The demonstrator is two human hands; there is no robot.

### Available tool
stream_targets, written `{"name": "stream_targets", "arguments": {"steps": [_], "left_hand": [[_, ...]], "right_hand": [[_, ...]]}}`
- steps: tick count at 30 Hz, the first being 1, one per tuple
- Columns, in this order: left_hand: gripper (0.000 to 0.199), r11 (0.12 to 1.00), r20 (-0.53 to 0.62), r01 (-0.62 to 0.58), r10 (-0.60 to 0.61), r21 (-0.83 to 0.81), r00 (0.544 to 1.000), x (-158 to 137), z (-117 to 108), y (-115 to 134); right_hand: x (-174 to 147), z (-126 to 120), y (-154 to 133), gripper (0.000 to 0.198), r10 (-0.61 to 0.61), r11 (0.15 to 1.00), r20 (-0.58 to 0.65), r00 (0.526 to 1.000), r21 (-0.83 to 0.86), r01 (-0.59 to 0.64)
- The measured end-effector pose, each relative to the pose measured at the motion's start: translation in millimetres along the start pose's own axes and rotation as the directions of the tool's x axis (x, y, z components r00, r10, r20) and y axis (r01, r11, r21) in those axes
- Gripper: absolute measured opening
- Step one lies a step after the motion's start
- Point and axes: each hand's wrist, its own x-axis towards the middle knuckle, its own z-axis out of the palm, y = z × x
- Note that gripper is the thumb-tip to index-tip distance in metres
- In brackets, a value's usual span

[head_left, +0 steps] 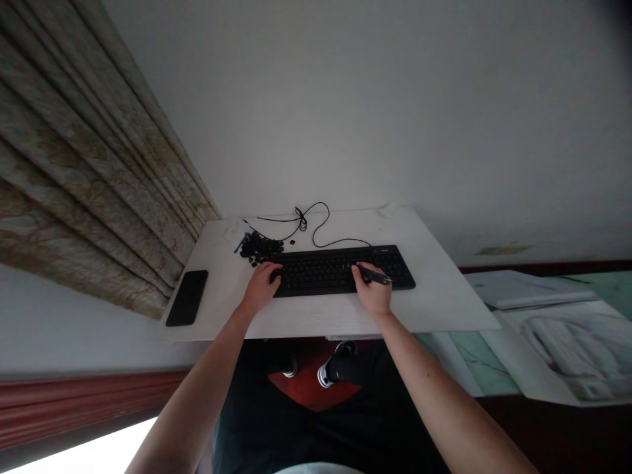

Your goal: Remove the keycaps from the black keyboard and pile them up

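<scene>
A black keyboard (316, 273) lies across the white table, tilted slightly up toward the right. At its left end is my left hand (261, 287), with fingers and thumb closed about the corner. My right hand (372, 289) rests over the right part of the keys, closed round a slim black pen (375, 275). The tip of the pen is over the keys; whether it touches them I cannot tell. Just beyond my left hand sits a heap of small black keycaps (259, 246), with a thin blue piece (239, 242) at its left side. One loose keycap (292, 242) lies apart.
Behind the keyboard a black cable (318, 227) curls over the table (434, 306), partly bundled. A black phone (187, 298) lies near the left edge. A patterned curtain (99, 151) hangs at left, and papers (538, 289) lie lower down at right.
</scene>
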Motion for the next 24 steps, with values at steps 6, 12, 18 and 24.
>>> {"name": "stream_targets", "arguments": {"steps": [6, 12, 18, 24], "left_hand": [[0.023, 0.988, 0.042, -0.039, 0.034, 0.147, 0.999, -2.2, -1.8, -1.1], [0.017, 0.996, 0.051, 0.064, -0.067, 0.062, 0.996, 14.8, -10.4, -1.0], [0.014, 0.940, -0.094, 0.308, -0.324, -0.148, 0.941, 48.7, -22.6, -9.8], [0.010, 0.922, -0.112, 0.370, -0.382, -0.115, 0.917, 70.8, -30.1, -19.6]], "right_hand": [[-0.2, 0.4, 1.9, 0.046, 0.025, 1.000, 0.020, 0.999, 0.002, -0.025], [-0.7, 0.6, 3.3, 0.047, 0.029, 0.999, 0.023, 0.999, 0.014, -0.029], [0.2, 0.3, 2.4, 0.045, 0.054, 0.998, 0.024, 0.998, 0.014, -0.054], [0.7, 0.0, 2.4, 0.045, 0.048, 0.999, 0.015, 0.999, 0.011, -0.048]]}}
